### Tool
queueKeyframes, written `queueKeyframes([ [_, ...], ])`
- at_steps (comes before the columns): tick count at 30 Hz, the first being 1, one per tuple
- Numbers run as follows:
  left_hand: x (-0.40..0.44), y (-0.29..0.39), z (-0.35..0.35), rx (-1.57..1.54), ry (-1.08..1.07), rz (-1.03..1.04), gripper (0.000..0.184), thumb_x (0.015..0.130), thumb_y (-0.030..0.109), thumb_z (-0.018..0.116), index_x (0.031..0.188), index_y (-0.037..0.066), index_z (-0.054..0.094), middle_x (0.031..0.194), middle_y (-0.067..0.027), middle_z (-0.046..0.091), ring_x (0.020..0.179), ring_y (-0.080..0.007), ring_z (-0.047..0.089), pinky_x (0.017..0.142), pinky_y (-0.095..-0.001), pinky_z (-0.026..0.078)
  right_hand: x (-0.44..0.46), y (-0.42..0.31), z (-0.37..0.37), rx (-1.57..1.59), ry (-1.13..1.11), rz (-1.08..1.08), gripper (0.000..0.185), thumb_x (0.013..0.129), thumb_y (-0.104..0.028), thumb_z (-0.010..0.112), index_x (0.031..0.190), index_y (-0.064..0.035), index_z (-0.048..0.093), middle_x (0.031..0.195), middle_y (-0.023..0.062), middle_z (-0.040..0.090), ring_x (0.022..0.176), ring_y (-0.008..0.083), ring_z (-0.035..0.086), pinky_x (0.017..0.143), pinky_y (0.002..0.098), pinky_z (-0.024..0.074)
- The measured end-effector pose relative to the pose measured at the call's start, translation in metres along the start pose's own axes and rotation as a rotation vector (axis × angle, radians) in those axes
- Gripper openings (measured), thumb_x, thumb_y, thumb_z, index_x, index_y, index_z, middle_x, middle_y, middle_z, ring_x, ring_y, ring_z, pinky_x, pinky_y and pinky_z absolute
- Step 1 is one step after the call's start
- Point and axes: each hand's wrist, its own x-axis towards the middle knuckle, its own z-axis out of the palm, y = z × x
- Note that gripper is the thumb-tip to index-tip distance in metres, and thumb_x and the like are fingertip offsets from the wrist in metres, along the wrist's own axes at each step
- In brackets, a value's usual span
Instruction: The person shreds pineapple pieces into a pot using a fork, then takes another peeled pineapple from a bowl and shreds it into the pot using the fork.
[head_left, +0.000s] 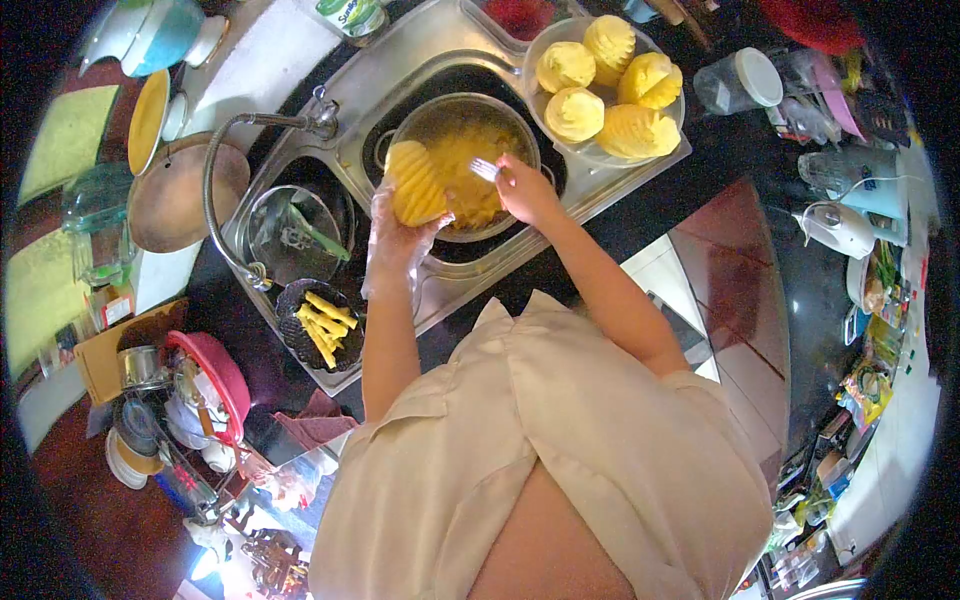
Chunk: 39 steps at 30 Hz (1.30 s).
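My left hand (400, 235), in a clear plastic glove, grips a peeled pineapple (416, 185) with grooves cut along its side. It is held over the left rim of a metal pot (455, 235) in the sink, where yellow pulp or shreds (470, 160) lie. Bare, my right hand (527, 192) is closed round a fork (484, 169), its tines pointing left toward the pineapple but apart from it. Beyond the pot, a clear bowl (545, 135) carries several more peeled pineapples (640, 130). A dark dish (290, 340) with yellow strips (325, 325) sits at the sink's near left corner.
A curved faucet (215, 190) arches over the left basin, which holds a glass bowl (262, 225) and a green-handled utensil (318, 235). A wooden board (188, 195) leans at the left. A lidded container (755, 78) stands right of the pineapples. A pink basin (235, 385) holds dishes at lower left.
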Motion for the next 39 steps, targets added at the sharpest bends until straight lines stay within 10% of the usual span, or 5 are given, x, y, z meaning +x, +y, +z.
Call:
queueKeyframes([
  [2, 0.009, -0.005, 0.006, 0.052, 0.1, 0.041, 0.048, 0.082, 0.034, 0.06, 0.121, 0.009, 0.05, 0.112, -0.0103, 0.06, 0.097, -0.0282, 0.061, 0.074, -0.051, 0.054, 0.004, -0.012, 0.0, -0.255, 0.125, -0.206, 0.025, 0.087, -0.023, 0.045, 0.102, -0.0064, 0.057, 0.086, 0.0223, 0.064, 0.077, 0.0392, 0.063, 0.067, 0.051, 0.0488],
  [18, 0.028, -0.025, -0.006, 0.265, 0.309, -0.049, 0.037, 0.083, 0.031, 0.059, 0.112, 0.009, 0.052, 0.096, -0.0081, 0.063, 0.076, -0.0229, 0.064, 0.054, -0.0398, 0.054, 0.029, -0.034, 0.016, -0.582, 0.091, -0.311, 0.024, 0.084, -0.015, 0.044, 0.102, -0.0076, 0.058, 0.078, 0.019, 0.064, 0.071, 0.0371, 0.064, 0.062, 0.0487, 0.05],
  [39, 0.054, -0.021, -0.008, 0.639, 0.21, 0.13, 0.061, 0.079, 0.014, 0.061, 0.133, -0.002, 0.038, 0.11, -0.0102, 0.06, 0.092, -0.0169, 0.061, 0.08, -0.028, 0.049, 0.031, -0.012, 0.011, -0.513, 0.052, -0.231, 0.028, 0.085, -0.014, 0.044, 0.108, -0.0089, 0.06, 0.079, 0.019, 0.065, 0.072, 0.0359, 0.064, 0.062, 0.0474, 0.0497],
])
